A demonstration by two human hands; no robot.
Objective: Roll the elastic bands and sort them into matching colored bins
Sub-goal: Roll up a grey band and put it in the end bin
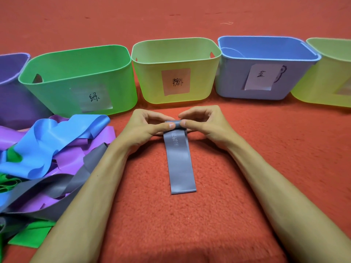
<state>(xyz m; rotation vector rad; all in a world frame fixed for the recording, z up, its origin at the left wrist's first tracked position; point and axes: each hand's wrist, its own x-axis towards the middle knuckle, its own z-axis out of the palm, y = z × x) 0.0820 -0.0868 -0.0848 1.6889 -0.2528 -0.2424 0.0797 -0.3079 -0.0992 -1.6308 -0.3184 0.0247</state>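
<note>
Bins stand behind left hand and right hand, each grip pinching the grey band at its rolled end.

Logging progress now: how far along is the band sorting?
Done: no rolled band shows in the bins, floors hidden. In hand: left hand and right hand pinch a small roll at the far end of the grey band; most lies flat. Left: the pile of blue, purple, grey and green bands.
</note>
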